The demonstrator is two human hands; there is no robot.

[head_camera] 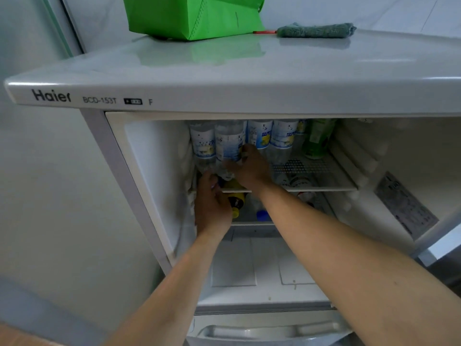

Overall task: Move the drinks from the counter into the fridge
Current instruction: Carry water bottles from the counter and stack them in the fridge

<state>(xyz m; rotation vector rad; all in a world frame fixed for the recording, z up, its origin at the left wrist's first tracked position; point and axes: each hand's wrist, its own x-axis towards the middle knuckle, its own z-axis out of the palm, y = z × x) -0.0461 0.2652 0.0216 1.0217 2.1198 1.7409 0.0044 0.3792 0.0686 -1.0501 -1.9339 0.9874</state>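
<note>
Both arms reach into the open fridge point(159, 98). The right hand point(252, 168) wraps its fingers round a clear water bottle point(228, 148) standing upright, long axis vertical, on the upper shelf point(324, 187). Four such blue-labelled bottles stand there in a row, plus one green bottle point(318, 139). The left hand point(212, 208) curls round a yellow-capped bottle point(237, 199) lying below, cap pointing outward toward the door.

A pale wall point(37, 171) is running down the left; a strip of wooden floor point(15, 337) is showing near-left.
</note>
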